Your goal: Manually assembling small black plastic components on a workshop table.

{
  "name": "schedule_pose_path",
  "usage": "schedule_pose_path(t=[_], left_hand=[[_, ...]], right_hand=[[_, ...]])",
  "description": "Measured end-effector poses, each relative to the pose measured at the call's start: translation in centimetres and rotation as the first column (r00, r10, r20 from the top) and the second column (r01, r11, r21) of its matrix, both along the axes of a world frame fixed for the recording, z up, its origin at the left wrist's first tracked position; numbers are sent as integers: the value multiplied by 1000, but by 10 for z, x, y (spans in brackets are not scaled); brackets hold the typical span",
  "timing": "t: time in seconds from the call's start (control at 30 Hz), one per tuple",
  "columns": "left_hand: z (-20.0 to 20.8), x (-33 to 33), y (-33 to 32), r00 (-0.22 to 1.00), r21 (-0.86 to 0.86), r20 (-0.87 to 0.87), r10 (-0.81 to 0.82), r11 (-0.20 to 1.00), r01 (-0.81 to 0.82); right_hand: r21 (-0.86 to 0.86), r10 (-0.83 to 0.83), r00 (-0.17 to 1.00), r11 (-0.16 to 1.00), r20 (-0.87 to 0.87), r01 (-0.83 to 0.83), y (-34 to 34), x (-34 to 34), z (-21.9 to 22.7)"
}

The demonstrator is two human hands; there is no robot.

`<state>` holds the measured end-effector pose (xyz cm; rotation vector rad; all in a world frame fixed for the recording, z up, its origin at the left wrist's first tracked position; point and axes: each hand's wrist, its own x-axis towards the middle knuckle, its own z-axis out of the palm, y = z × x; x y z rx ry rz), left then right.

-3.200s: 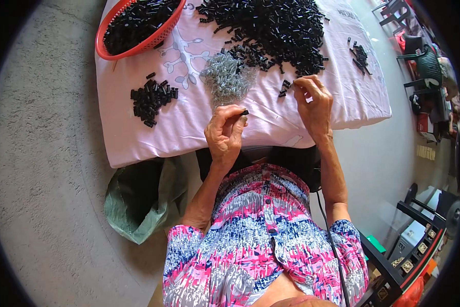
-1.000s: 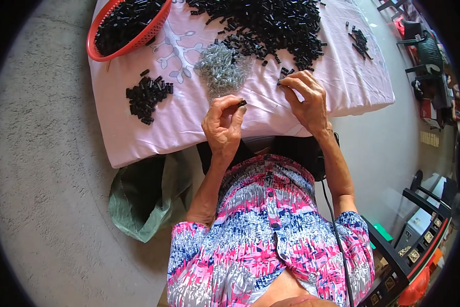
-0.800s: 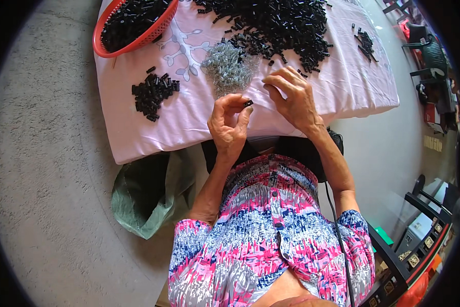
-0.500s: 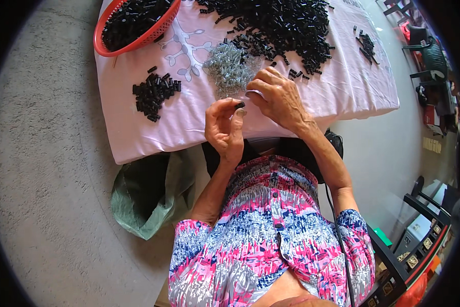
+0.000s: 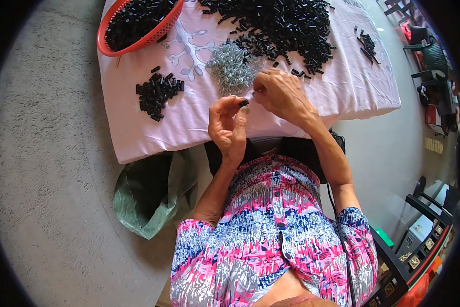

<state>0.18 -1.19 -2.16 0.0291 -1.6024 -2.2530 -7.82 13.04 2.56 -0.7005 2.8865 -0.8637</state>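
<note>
Between its thumb and forefinger, my left hand [image 5: 227,128] pinches a small black cylindrical piece [image 5: 243,103] just above the near part of the table. Close by on the right, my right hand [image 5: 285,97] has its fingers curled together, the tips near that piece but apart from it. Whatever the right fingertips hold is too small to make out. Just beyond both hands lies a heap of tiny silvery pieces [image 5: 233,69] that look like springs. A small pile of similar black pieces [image 5: 159,93] lies to the left.
A pink patterned cloth [image 5: 189,125] covers the table. Far back spreads a large heap of black pieces [image 5: 291,30], with a red plastic basket [image 5: 171,24] of them at the far left. A smaller group [image 5: 367,46] lies far right. Below the table's left edge stands an open green sack [image 5: 132,212].
My right hand's fingertips have curled in closer together, beside the silvery heap. My left hand keeps its pinch on the black piece. The whole view has shifted slightly.
</note>
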Motion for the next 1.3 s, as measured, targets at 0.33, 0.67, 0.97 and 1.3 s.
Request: schedule_pose_path(t=[0.33,0.67,0.97,1.3], left_hand=[[17,2,2,960,231,78,-269,942,245],[15,7,9,902,184,68,-426,894,409],[16,9,11,855,271,127,-502,847,457],[16,8,11,861,195,112,-495,861,470]], right_hand=[[-810,78,921,508,381,292,30,56,9],[-852,134,893,388,430,352,40,73,3],[-857,129,893,370,431,360,44,80,0],[-798,14,976,578,219,171,47,78,-9]])
